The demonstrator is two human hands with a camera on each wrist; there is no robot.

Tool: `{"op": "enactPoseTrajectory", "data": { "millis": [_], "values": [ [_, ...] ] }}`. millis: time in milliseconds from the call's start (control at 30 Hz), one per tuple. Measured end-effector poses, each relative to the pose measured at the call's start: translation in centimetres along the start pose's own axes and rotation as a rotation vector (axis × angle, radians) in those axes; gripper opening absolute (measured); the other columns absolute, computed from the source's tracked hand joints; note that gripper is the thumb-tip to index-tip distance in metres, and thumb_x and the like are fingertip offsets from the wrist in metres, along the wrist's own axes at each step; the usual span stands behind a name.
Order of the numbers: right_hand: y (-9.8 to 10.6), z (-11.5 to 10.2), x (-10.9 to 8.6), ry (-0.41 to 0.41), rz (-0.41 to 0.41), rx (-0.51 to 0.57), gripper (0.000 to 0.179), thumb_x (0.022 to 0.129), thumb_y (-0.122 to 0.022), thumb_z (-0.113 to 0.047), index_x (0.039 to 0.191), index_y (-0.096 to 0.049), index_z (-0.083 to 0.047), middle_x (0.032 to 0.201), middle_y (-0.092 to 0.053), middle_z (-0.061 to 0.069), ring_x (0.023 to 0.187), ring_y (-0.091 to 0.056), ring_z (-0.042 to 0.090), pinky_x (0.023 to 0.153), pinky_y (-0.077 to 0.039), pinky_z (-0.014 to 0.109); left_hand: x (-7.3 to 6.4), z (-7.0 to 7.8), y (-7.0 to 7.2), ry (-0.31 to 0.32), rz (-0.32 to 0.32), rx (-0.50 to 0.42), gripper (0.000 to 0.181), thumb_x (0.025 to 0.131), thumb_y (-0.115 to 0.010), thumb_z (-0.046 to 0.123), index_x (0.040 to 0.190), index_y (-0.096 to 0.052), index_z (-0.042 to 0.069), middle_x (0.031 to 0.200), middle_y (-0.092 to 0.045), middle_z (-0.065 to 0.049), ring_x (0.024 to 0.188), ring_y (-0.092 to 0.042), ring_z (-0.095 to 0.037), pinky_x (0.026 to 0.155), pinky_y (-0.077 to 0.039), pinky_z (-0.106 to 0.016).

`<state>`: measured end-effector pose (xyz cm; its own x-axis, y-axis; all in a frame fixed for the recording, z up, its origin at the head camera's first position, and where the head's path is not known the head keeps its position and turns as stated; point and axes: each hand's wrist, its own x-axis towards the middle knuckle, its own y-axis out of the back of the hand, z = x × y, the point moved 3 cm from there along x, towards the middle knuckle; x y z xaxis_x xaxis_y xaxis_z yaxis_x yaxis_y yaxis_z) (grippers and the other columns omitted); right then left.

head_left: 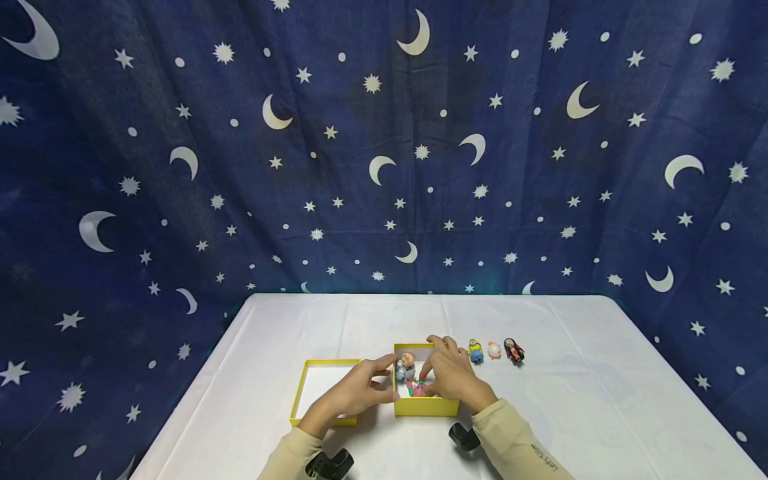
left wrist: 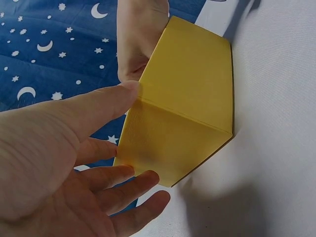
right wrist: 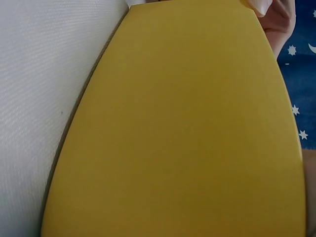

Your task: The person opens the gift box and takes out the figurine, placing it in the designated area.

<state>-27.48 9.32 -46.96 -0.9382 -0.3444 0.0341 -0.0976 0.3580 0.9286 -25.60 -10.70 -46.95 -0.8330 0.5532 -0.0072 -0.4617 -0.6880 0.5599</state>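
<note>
A yellow open box [head_left: 426, 407] with white insides stands on the table. At its left end my left hand [head_left: 359, 388] has the thumb on the near corner and loosely extended fingers [left wrist: 126, 191] against the outer wall. My right hand [head_left: 451, 371] reaches over the rim, its thumb and index finger closing on a small pink figurine [head_left: 416, 388] near the box's front wall. Beside that figurine lie a blue-and-white figurine [head_left: 401, 371] and a figurine with an orange-brown top [head_left: 408, 360]. The right wrist view shows the box's yellow outer wall [right wrist: 177, 123], which hides the fingers inside.
Left of the box lies a yellow-rimmed white lid [head_left: 327, 380]. Behind and right of it stand a Minion figurine [head_left: 475, 351], an orange-and-white toy [head_left: 494, 350] and a dark-haired doll [head_left: 513, 351]. The white tablecloth [head_left: 600, 400] runs to a dark blue star-and-moon curtain [head_left: 336, 160].
</note>
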Motion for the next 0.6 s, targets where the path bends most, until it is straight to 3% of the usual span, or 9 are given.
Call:
{"op": "enactPoseTrajectory", "data": {
  "millis": [367, 600],
  "values": [
    [0.31, 0.82, 0.02, 0.056, 0.043, 0.108, 0.021, 0.066, -0.094, -0.021, 0.072, -0.074, -0.024, 0.150, -0.050, 0.019, 0.139, -0.040, 0.046, 0.108, -0.038, 0.070, 0.12, -0.10, -0.04, -0.004, -0.007, -0.036, 0.071, 0.093, -0.073, 0.013, 0.155, -0.039, 0.006, 0.163, -0.035, -0.016, 0.140, -0.049, -0.041, 0.106, -0.055, -0.045],
    [0.46, 0.93, 0.08, 0.073, 0.062, 0.116, 0.025, 0.067, -0.093, -0.015, 0.071, -0.069, -0.022, 0.146, -0.054, 0.019, 0.138, -0.043, 0.045, 0.107, -0.040, 0.068, 0.17, -0.22, 0.05, 0.006, -0.010, -0.028, 0.071, 0.093, -0.073, 0.013, 0.156, -0.039, 0.007, 0.164, -0.035, -0.014, 0.140, -0.049, -0.041, 0.107, -0.055, -0.044]
  ]
}}
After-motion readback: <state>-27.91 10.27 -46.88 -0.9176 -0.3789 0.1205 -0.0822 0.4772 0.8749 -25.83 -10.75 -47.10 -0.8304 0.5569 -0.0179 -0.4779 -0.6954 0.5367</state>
